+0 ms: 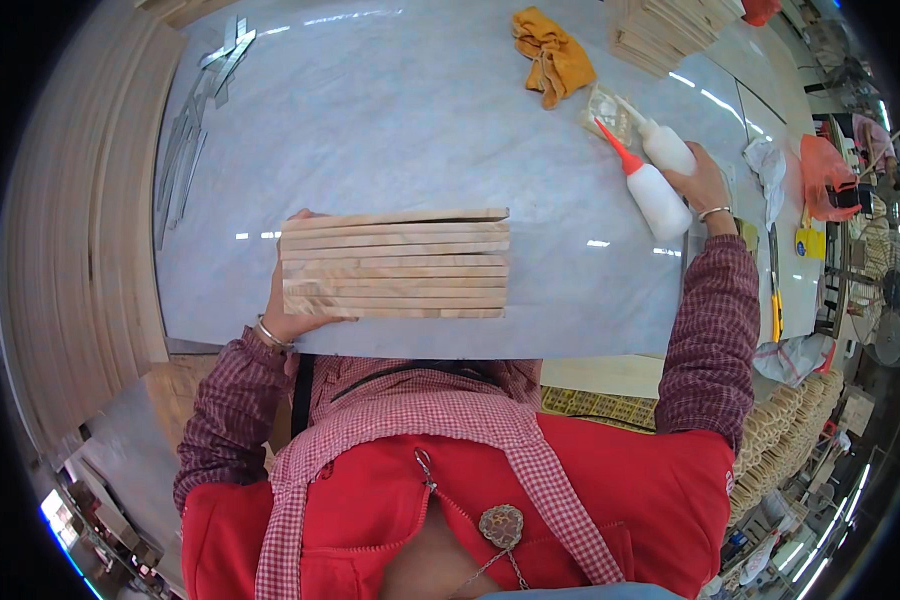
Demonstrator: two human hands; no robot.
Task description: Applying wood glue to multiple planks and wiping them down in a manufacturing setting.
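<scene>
A stack of several pale wooden boards (395, 265), their edges facing up, sits at the front of the grey table. My left hand (298, 322) is wrapped round the stack's left end, fingers at its far side and thumb at its near side. Off to the right, my right hand (705, 183) grips the base of a white squeeze bottle (667, 148) with a pale nozzle. Beside it, another white squeeze bottle (660, 203) with a red nozzle lies tilted, apart from my fingers. Part of the right palm is hidden.
Yellow-brown work gloves (552, 58) and a clear plastic packet (608, 110) lie beyond the bottles. Thin metal strips (182, 165) rest at the left, beside tall stacked boards (80, 230). More wood pieces (670, 35) stand far right. A yellow utility knife (776, 305) lies near the right edge.
</scene>
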